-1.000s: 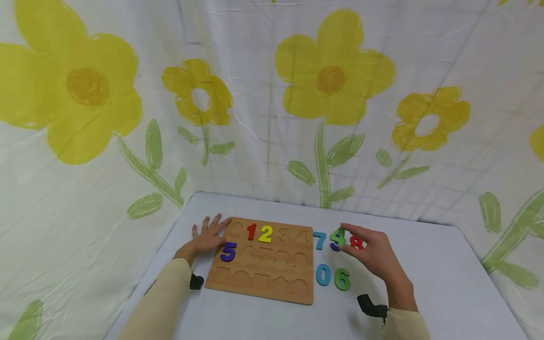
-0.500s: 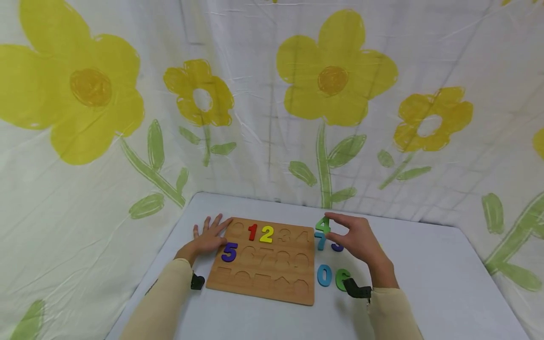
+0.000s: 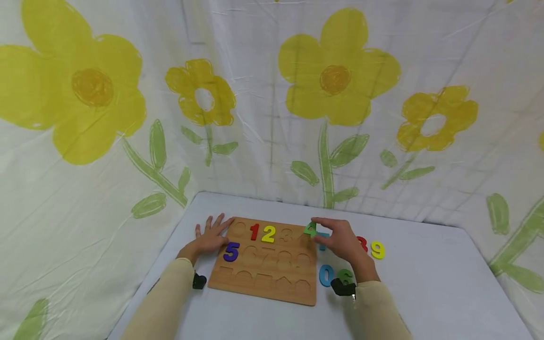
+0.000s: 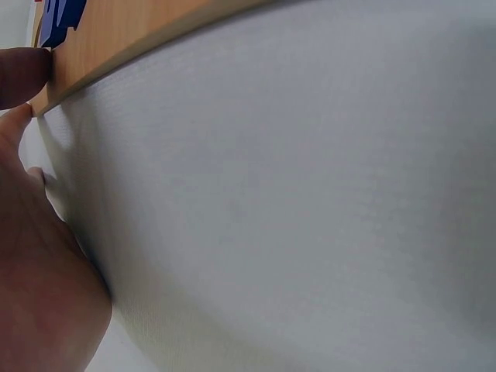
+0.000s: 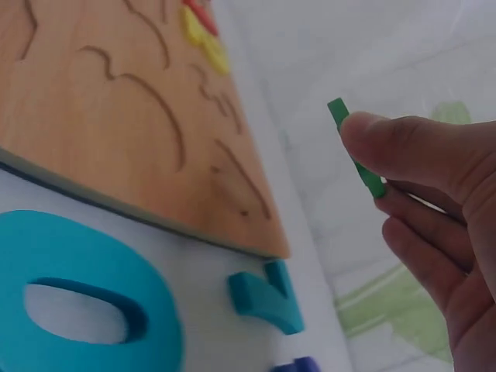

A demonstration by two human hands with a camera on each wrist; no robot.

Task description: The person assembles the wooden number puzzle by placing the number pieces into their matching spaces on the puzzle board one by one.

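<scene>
My right hand [image 3: 343,242] pinches a green number 4 [image 3: 310,229] between thumb and fingers, over the top right corner of the wooden number puzzle board [image 3: 263,292]. In the right wrist view the 4 shows edge-on, held clear of the board. My left hand [image 3: 209,240] lies at the board's upper left edge, fingers spread and thumb near the purple 5 [image 3: 231,252]. A red 1 [image 3: 254,232] and a yellow 2 [image 3: 268,234] sit in the top row, to the left of the bare 3 and 4 recesses.
Right of the board lie a blue 7 [image 3: 322,243], partly covered by my right hand, a blue 0 [image 3: 322,275], a green 6 [image 3: 346,272], a red 8 [image 3: 362,242] and a yellow 9 [image 3: 381,250]. A purple piece [image 5: 297,365] peeks in at the right wrist view's bottom edge.
My right hand has carried the green 4 leftward from above the loose numbers to the board's top right corner, uncovering the 8 and 9. My left hand has stayed in place.
</scene>
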